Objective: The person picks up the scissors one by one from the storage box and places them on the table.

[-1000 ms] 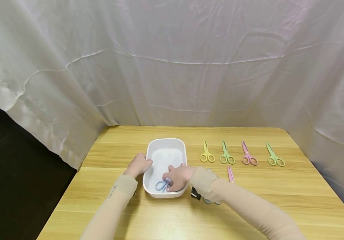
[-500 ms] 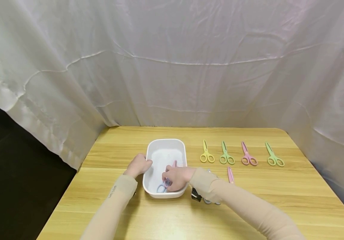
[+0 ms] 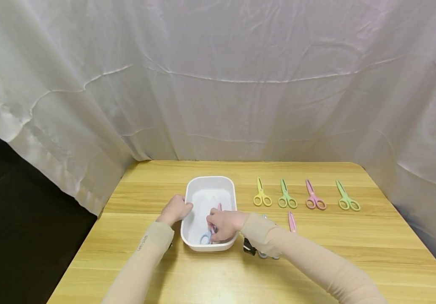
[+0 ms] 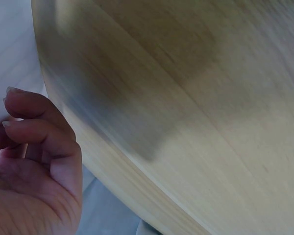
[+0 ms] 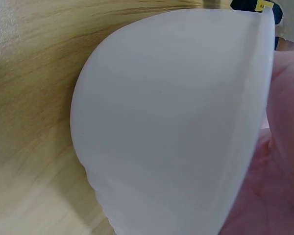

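Observation:
In the head view a white plastic bin (image 3: 209, 248) stands on the wooden table. My left hand (image 3: 176, 208) holds its left rim, thumb over the edge; in the left wrist view that hand's (image 4: 39, 147) fingers are curled. Inside the bin's near right corner, my right hand (image 3: 225, 226) grips pink scissors (image 3: 219, 207), whose blade tip shows beyond the fingers. Blue scissors (image 3: 204, 239) lie beneath, mostly covered by the hand. The right wrist view is filled by the bin's outer wall (image 5: 171, 112), with part of the right hand (image 5: 289, 147) behind its rim.
Right of the bin a row holds yellow scissors (image 3: 262, 198), green scissors (image 3: 287, 199), purple-pink scissors (image 3: 314, 199) and another green pair (image 3: 347, 202). Nearer, another pink pair (image 3: 292, 220) and grey-blue handles (image 3: 263, 255) are partly hidden by the right arm. A curtain (image 3: 218, 105) hangs behind.
The right hand's fingers have drawn together on the pink scissors, which have turned and shifted left in the bin. The blue scissors have moved slightly. The left hand stays put.

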A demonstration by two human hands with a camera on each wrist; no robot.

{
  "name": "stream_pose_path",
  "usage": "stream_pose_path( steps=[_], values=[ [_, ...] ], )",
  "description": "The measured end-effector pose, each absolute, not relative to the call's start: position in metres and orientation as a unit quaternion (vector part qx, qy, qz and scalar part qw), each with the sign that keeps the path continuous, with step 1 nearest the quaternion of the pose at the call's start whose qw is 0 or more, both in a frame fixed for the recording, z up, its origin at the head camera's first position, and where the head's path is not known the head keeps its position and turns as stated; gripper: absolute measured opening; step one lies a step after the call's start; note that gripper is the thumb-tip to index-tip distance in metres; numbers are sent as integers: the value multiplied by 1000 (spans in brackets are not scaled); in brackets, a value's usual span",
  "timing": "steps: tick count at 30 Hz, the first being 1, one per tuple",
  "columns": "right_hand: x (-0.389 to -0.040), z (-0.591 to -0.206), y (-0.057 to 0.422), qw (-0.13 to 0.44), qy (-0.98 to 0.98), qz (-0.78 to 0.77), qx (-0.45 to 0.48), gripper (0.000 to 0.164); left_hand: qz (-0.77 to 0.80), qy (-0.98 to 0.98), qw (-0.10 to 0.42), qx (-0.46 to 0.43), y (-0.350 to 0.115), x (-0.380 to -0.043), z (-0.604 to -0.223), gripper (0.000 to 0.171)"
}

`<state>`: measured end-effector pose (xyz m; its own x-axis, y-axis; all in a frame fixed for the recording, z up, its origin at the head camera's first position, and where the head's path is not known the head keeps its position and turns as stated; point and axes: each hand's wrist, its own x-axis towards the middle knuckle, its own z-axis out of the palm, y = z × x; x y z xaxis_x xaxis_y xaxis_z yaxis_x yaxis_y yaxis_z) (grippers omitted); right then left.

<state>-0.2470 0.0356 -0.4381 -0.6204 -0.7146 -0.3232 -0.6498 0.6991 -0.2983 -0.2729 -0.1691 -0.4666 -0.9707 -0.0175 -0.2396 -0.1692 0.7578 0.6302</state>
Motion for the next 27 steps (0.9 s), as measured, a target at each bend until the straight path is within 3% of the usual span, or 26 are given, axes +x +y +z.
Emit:
stream_pose_path(
  steps=[13, 27],
  values=[
    [-249, -443, 36, 194, 904, -99, -369, 29, 337, 934, 110, -51, -169, -273, -467, 32],
    [-249, -444, 36, 192, 910, -83, -357, 20, 337, 935, 106, -45, -170, -274, -468, 32]
  ],
)
